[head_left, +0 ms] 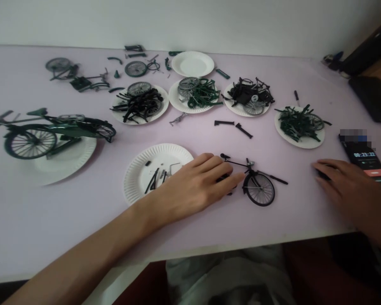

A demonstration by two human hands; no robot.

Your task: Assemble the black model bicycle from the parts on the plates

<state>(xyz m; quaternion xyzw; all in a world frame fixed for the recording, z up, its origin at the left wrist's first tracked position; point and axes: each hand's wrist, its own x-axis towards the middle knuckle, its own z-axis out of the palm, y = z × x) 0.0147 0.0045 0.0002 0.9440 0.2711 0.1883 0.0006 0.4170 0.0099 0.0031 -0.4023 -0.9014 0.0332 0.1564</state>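
Observation:
My left hand (206, 180) reaches across a paper plate with small parts (131, 186), its fingers closed around the rear of a small black model bicycle (260, 189) near the table's front edge. The bicycle's front wheel, handlebar and saddle show; its rear is mostly behind the fingers. To the right, my right hand (346, 182) rests on the table by a phone (365, 156), fingers curled round a small dark object that I cannot make out. A screwdriver (277, 179) lies just behind the front wheel.
A large green model bicycle (31, 142) stands over a plate at the left. Plates of parts (139, 103), (193, 95), (249, 97), (300, 125) line the back, with a bare plate (193, 64) behind. Two black strips (224, 123) lie mid-table.

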